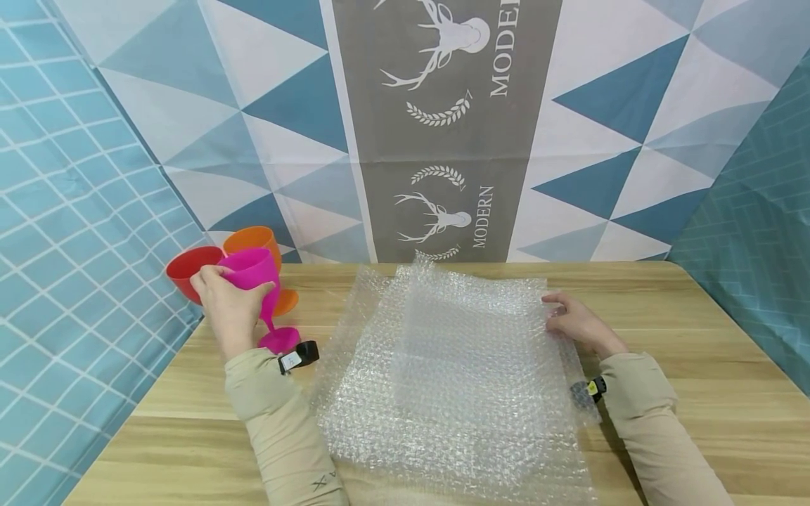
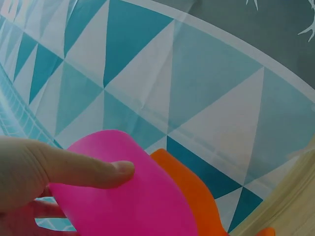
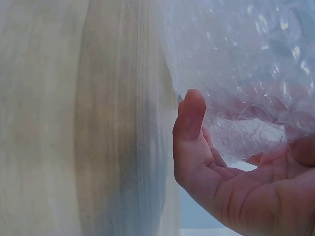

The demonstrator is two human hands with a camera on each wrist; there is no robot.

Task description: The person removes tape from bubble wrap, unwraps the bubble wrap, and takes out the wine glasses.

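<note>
My left hand (image 1: 229, 309) grips the bowl of a pink plastic goblet (image 1: 268, 288), thumb along its near side and fingers around the far side. In the head view the goblet leans a little, its round foot low over the tabletop. An orange goblet (image 1: 253, 241) stands just behind it, and a red one (image 1: 193, 270) is to the left, partly hidden by the hand. At the right edge of the layered bubble wrap (image 1: 468, 379), my right hand (image 1: 579, 325) holds the sheet's border, with some fingers showing through the clear plastic in the right wrist view.
The wooden table (image 1: 683, 316) carries the bubble wrap across its middle. A patterned cloth (image 1: 436, 140) hangs along the back edge, with blue tiled-print cloth (image 1: 69, 232) at the left and teal cloth (image 1: 753, 232) at the right. The goblets stand close to the back left corner.
</note>
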